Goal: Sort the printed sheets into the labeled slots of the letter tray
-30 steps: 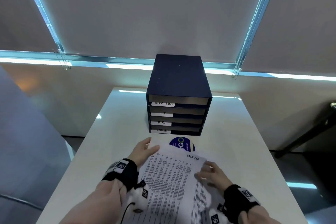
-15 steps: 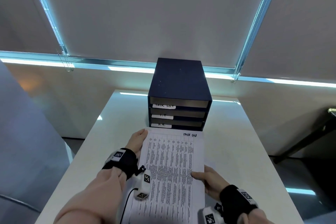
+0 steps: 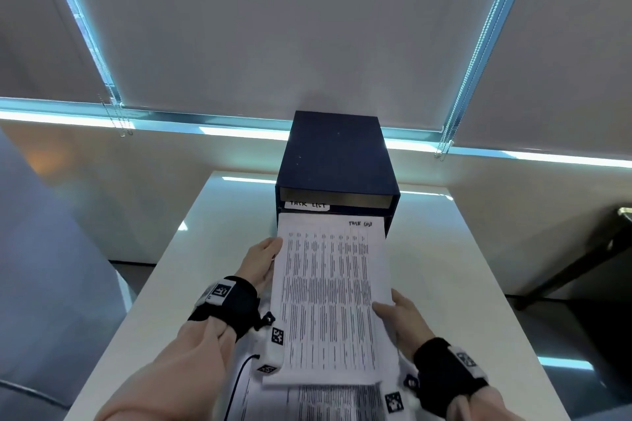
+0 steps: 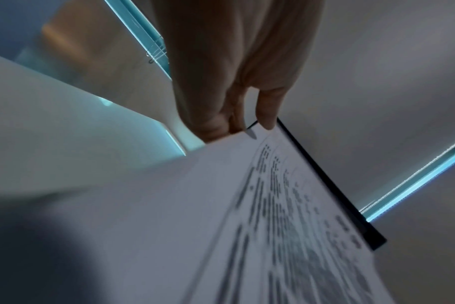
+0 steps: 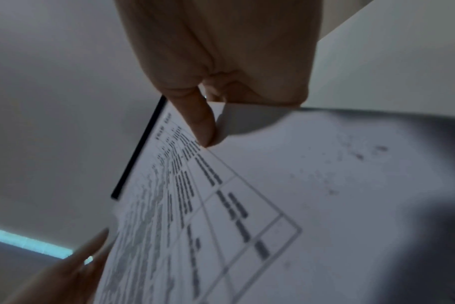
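A printed sheet marked "Task List" is held level before the dark letter tray, its far edge just below the matching "Task List" label, apparently lined up to feed into a slot. The left hand pinches the left edge; the right hand grips the right edge, thumb on top. More printed pages wait beneath on the white table. The lifted sheet hides the lower slots.
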A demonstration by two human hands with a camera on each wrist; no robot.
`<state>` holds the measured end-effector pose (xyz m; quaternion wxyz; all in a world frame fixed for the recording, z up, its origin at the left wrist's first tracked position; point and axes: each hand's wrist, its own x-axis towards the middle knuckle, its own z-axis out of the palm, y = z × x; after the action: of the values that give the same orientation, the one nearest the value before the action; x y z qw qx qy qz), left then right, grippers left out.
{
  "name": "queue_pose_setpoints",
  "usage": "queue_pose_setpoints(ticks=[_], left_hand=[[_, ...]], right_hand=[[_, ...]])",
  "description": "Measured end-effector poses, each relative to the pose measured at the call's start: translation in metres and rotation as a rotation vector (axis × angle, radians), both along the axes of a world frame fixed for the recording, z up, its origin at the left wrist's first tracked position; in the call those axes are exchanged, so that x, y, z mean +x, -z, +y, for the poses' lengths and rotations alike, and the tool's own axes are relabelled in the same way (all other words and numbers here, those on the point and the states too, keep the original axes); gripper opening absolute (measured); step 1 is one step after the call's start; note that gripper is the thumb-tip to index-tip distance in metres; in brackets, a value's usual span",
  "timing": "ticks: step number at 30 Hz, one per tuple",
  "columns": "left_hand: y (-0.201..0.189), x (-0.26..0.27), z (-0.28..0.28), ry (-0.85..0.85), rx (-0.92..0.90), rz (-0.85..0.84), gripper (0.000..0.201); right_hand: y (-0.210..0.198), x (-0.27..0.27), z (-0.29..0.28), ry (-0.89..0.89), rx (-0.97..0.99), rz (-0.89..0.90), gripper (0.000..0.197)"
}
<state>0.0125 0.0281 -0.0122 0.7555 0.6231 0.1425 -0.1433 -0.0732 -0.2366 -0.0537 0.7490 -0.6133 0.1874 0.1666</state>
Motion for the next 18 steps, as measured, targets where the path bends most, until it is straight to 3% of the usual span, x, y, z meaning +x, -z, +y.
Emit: queue_pose_setpoints(ticks=[3,7,10,13,18], left_hand=[[-0.004,0.001,-0.003,0.056,-0.015,0.017,0.028],[-0.002,0.001,-0.005,0.131,-0.043,-0.002,0.027],[0.002,0.004,-0.011,0.233,0.036,-0.055,0.029],[0.004,0.009,-0.023,0.162,0.107,-0.074,0.026],[0.023,0.031,-0.030,0.014,0.166,-0.137,0.030]], right_hand=[[-0.010,0.040,-0.012,-0.019,-0.010,0.006,0.042],[-0.038,0.095,-0.014,0.011,-0.041,-0.049,0.042],[-0.061,0.126,-0.009,0.064,-0.065,-0.132,0.035],[-0.075,0.133,-0.003,0.070,-0.097,-0.161,0.032],[-0.054,0.101,-0.015,-0.062,-0.209,-0.044,0.026]])
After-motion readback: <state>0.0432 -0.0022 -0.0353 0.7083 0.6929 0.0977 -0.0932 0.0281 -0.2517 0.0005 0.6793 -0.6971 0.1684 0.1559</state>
